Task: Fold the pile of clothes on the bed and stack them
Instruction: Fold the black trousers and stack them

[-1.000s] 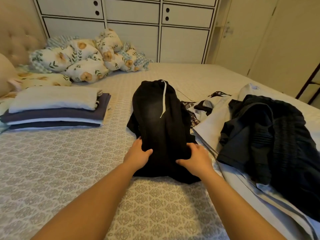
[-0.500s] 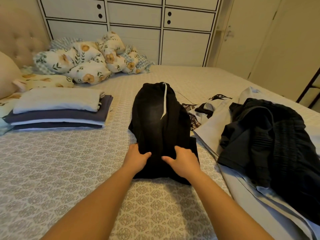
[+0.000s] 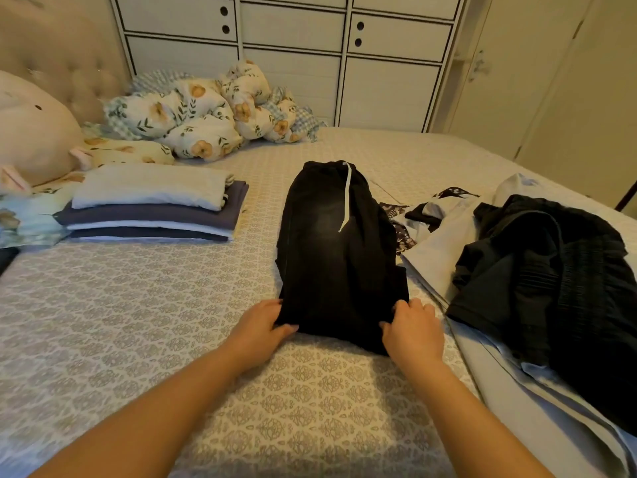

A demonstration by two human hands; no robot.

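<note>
Black fabric fills the middle of what we see: a pair of black trousers (image 3: 339,250) lies lengthwise on the patterned bedspread (image 3: 138,305), waistband at the far end with a pale drawstring (image 3: 345,198) trailing down its front. Its near edge sits right at our hands. Our left hand (image 3: 263,327) pinches the near left corner, thumb lying along the hem and fingers tucked at the side edge. Our right hand (image 3: 412,327) grips the near right corner, fingers curled over the cloth and thumb pressed against the hem. Both forearms reach in from the bottom of the frame, and the garment stretches away from the hands toward the far side of the bed.

To the left, well apart from the trousers, we see a stack of folded clothes (image 3: 151,210), a cream piece on top of purple and dark layers. To the right, just beside the trousers, lies the unfolded pile (image 3: 537,270), dark garments heaped over a pale blue one. Floral bedding (image 3: 203,119) is bunched against the white cabinets (image 3: 293,53) behind.
</note>
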